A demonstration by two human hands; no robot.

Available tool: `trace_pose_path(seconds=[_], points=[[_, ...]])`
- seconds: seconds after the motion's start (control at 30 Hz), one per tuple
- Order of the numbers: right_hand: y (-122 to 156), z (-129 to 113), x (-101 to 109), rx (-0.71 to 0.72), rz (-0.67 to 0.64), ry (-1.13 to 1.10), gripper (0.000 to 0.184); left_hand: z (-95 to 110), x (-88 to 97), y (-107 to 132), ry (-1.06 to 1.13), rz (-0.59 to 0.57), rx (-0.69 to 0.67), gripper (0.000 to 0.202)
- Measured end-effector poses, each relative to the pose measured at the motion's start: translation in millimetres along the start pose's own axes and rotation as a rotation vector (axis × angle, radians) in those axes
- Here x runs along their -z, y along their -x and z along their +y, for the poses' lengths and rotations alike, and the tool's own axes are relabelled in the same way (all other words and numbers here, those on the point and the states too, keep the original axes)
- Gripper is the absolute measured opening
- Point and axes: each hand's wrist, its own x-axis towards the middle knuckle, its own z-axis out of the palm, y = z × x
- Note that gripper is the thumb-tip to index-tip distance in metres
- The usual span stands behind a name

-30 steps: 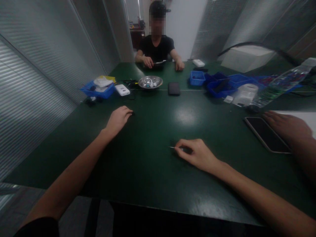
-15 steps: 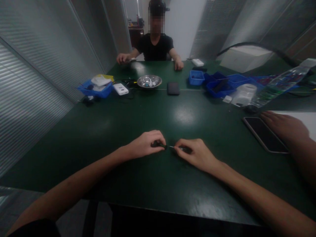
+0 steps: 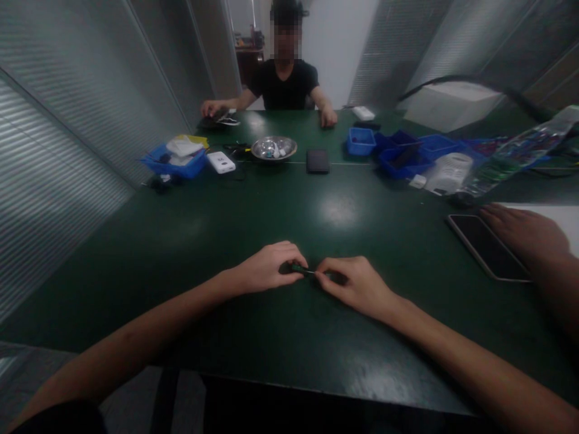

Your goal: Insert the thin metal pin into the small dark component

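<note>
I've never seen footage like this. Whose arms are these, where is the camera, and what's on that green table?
No machine here: a person wears a camera on the head, looking forward and down, so the two bare arms are their own. The left hand pinches a small dark piece, and the right hand pinches a thin pin meeting it; both are too small to identify. On the green table lie a metal bowl, blue trays, and a phone beside another person's hand at the right. A third person sits opposite.
</note>
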Motion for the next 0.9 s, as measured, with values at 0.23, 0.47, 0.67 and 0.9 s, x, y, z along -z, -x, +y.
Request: trace_pose_path(seconds=[0.23, 0.47, 0.67, 0.9], points=[[-2.7, -3.9, -3.0, 0.016, 0.043, -0.047, 0.021, 2.4, 0.5, -2.5, 0.004, -0.027, -0.008, 0.015], [3.8, 4.1, 12.3, -0.043, 0.076, -0.035, 0.023, 4.0, 33.3, 10.1, 0.059, -0.186, 0.003, 0.026], [4.3, 1.6, 11.8, -0.053, 0.04, -0.039, 0.027, -35.1, 79.9, 28.4, -0.024, -0.11, 0.172, 0.023], [4.7, 3.7, 10.2, -0.05, 0.039, -0.021, 0.026, -93.7, 125.3, 62.2, -0.141, 0.171, 0.544, 0.033]])
